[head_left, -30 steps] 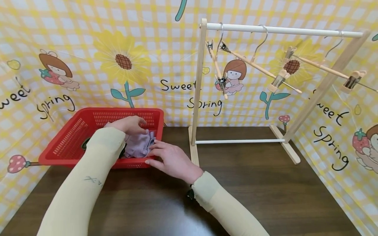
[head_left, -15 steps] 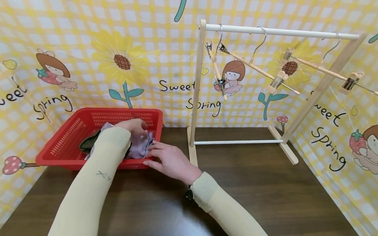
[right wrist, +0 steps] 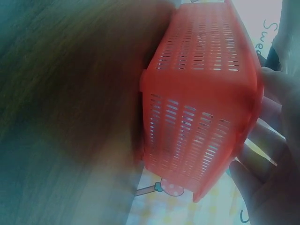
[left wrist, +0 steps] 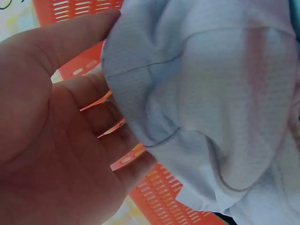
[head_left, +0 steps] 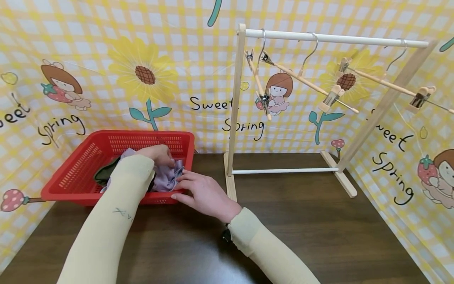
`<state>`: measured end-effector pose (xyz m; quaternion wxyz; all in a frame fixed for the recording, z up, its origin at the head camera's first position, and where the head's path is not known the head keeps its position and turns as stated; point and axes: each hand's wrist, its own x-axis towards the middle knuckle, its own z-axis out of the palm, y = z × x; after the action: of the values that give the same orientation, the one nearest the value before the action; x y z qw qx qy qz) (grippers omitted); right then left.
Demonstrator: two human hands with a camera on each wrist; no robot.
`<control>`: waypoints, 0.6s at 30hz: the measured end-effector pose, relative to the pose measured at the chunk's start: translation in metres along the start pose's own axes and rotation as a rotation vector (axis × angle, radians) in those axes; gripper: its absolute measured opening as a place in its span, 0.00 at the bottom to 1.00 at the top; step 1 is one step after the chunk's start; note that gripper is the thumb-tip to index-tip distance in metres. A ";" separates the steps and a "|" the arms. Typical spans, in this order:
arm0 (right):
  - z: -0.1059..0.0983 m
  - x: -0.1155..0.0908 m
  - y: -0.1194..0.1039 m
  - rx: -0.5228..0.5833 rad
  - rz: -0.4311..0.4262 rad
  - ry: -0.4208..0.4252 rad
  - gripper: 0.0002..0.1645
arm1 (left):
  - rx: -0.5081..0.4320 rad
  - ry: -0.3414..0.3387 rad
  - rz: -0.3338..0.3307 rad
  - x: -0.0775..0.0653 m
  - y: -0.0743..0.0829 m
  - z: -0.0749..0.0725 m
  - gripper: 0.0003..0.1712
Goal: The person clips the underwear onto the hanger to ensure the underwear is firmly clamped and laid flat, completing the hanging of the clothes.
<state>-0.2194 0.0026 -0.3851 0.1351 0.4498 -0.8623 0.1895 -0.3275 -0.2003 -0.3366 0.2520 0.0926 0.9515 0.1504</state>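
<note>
A lilac garment [head_left: 166, 179] lies crumpled inside the red plastic basket [head_left: 67, 195]. My left hand [head_left: 155, 154] reaches into the basket from above and holds the garment, its fingers bent down. In the left wrist view, the thumb and fingers of my left hand [left wrist: 70, 122] meet the edge of the cloth [left wrist: 225, 84], which hides their tips. At the near right corner, my right hand [head_left: 209, 195] holds the basket rim, thumb outside and fingers over it. The right wrist view shows that hand [right wrist: 276, 154] along the basket's rim [right wrist: 258, 84].
A dark green cloth item [head_left: 104, 173] lies at the basket's left, partly behind the left sleeve. To the right stands a wooden rack [head_left: 234, 118] with three clip hangers [head_left: 301, 79] on its white bar. Patterned fabric backs the dark wooden table [head_left: 283, 221].
My left hand has lowered into the lilac garment, and its fingers now bend down. More of the dark green item shows. The right hand stays at the basket rim.
</note>
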 end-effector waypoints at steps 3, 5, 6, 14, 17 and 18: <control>0.000 0.000 0.000 0.007 0.002 -0.001 0.18 | 0.002 0.021 0.016 0.000 -0.001 -0.001 0.14; 0.000 0.000 0.000 0.008 0.000 0.000 0.18 | 0.008 0.036 0.031 -0.001 -0.001 -0.003 0.13; 0.000 -0.001 0.001 0.010 0.000 0.000 0.18 | 0.009 0.047 0.039 -0.002 0.000 -0.004 0.12; 0.000 -0.002 0.001 0.008 -0.005 0.013 0.18 | -0.007 0.182 0.141 -0.018 0.003 -0.013 0.06; 0.001 -0.001 0.001 0.016 -0.002 0.016 0.18 | -0.011 0.229 0.175 -0.025 0.001 -0.015 0.07; 0.001 -0.001 0.001 0.017 0.000 0.019 0.18 | -0.015 0.248 0.192 -0.028 0.001 -0.016 0.07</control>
<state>-0.2197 0.0037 -0.3869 0.1396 0.4493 -0.8592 0.2012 -0.3119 -0.2105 -0.3105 0.1176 0.1621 0.9609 0.1913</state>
